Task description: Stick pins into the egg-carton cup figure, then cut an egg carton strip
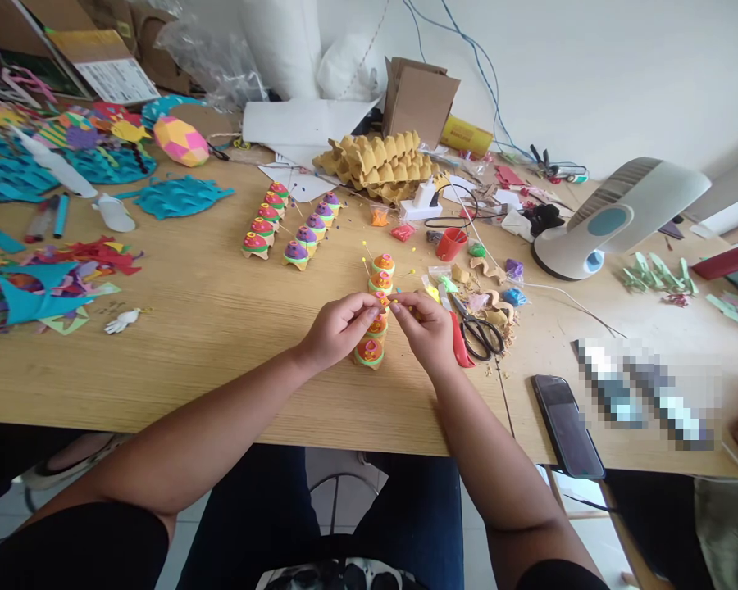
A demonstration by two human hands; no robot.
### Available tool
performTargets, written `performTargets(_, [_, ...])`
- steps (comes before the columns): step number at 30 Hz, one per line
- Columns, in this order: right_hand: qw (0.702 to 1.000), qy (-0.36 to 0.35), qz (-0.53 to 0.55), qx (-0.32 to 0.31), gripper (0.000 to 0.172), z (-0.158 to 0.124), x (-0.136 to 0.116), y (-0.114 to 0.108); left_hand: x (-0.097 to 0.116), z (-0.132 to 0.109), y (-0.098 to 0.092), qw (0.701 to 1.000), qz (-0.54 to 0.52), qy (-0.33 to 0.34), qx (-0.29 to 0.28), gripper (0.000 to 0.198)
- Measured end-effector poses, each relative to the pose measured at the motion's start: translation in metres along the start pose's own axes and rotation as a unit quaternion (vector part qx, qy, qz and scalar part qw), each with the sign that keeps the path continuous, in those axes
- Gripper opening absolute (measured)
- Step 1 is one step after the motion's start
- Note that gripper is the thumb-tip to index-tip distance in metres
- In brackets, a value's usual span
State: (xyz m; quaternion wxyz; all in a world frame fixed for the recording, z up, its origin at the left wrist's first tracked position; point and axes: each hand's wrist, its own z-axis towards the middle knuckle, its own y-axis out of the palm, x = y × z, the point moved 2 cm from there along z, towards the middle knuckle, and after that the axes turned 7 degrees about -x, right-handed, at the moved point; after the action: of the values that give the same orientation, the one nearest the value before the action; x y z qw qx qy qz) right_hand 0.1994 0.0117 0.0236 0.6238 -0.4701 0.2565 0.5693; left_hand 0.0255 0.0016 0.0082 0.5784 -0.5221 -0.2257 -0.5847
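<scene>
From my remote feed, I see the left hand and right hand pinching, fingertips nearly meeting, above an orange-topped egg-carton strip; what they pinch is too tiny to tell. Black-handled scissors lie beside the right hand.

Orange-domed egg-carton strip, green-trimmed, pink ring on nearest dome, upright on table.

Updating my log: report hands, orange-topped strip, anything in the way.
Left hand, right hand nearly meeting over middle of orange-topped strip; exact grip unclear. Strip rests on table. Scissors near right hand, apparently out of the way.
</scene>
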Motion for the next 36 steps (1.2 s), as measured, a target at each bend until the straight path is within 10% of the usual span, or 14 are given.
performTargets(17, [0.948,0.158,0.271,-0.042,0.034,-0.001,0.017,0.006,0.003,0.000,-0.001,1.000,-0.007,-0.008,-0.018,0.025])
performTargets(36, [0.973,0.110,0.202,-0.023,0.029,0.000,0.012,0.003,0.003,0.000,0.001,0.997,-0.063,-0.034,-0.041,0.029])
